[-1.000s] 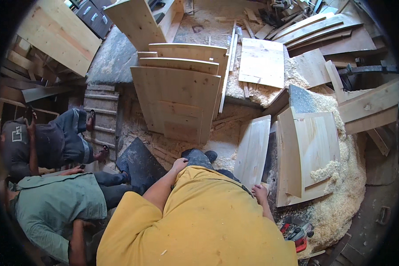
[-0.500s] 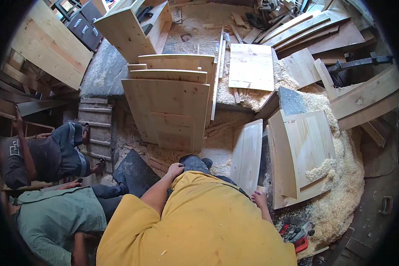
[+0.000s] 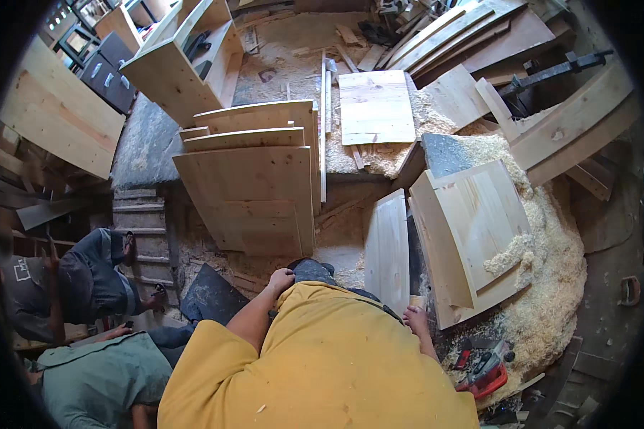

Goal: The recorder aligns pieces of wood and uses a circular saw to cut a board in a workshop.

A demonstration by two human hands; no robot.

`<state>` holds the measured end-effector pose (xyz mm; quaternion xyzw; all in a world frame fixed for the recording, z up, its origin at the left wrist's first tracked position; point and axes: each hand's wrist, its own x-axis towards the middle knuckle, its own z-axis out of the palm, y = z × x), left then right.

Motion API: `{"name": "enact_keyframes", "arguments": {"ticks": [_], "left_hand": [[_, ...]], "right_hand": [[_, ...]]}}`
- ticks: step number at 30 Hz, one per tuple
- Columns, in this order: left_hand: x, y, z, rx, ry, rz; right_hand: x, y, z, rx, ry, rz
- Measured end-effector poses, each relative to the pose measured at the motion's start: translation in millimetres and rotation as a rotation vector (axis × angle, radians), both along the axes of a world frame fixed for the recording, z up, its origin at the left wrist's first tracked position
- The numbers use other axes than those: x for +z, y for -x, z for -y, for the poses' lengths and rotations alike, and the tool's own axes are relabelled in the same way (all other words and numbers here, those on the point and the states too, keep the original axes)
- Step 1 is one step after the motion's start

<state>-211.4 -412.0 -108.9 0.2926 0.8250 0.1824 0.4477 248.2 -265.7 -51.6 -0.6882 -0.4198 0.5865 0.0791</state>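
Observation:
My left hand (image 3: 282,279) rests on my dark-trousered knee (image 3: 312,269) with nothing in it, its fingers lying over the cloth. My right hand (image 3: 415,320) is closed at the near end of a small pale wood block (image 3: 418,302). Just beyond that hand, a pale wooden board (image 3: 387,250) leans at a slant. To its right, wooden panels (image 3: 483,232) stand tilted together, with shavings on the front one. My fingers on the block are small in view, and their exact grip is partly hidden.
Large wooden panels (image 3: 247,200) lean together ahead of me. A red power tool (image 3: 485,375) lies at lower right beside heaped wood shavings (image 3: 551,293). Two people sit at left, one in a green shirt (image 3: 104,382), one in dark clothes (image 3: 64,286). A flat board (image 3: 376,107) lies farther off.
My view has shifted, so the panels and boards appear farther left. Both my hands keep their places, at the knee and the wood block. The person in dark clothes has moved an arm.

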Motion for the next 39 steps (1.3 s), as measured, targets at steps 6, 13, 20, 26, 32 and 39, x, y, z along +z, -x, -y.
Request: {"name": "enact_keyframes", "arguments": {"ticks": [6, 13, 20, 26, 32, 39], "left_hand": [[3.1, -3.1, -5.9, -0.019, -0.014, 0.015], [5.9, -6.9, -8.7, -0.093, 0.023, 0.002], [-5.5, -6.4, -3.0, -0.086, 0.024, 0.012], [-8.5, -8.3, -3.6, -0.056, 0.023, 0.008], [-3.4, -10.3, 3.1, -0.061, 0.031, 0.007], [-2.0, -25.7, -6.4, -0.073, 0.029, -0.026]], "right_hand": [[33.4, 14.3, -2.3, 0.223, -0.214, 0.108], [124.4, 45.8, -27.6, 0.149, -0.438, -0.132], [229.6, 44.0, -74.4, 0.321, -1.132, 0.357], [205.9, 15.1, -91.2, 0.348, -0.825, 0.498], [205.8, 16.7, -98.5, 0.345, -0.728, 0.703], [214.3, 14.4, -122.3, 0.515, -0.636, 0.735]]}}
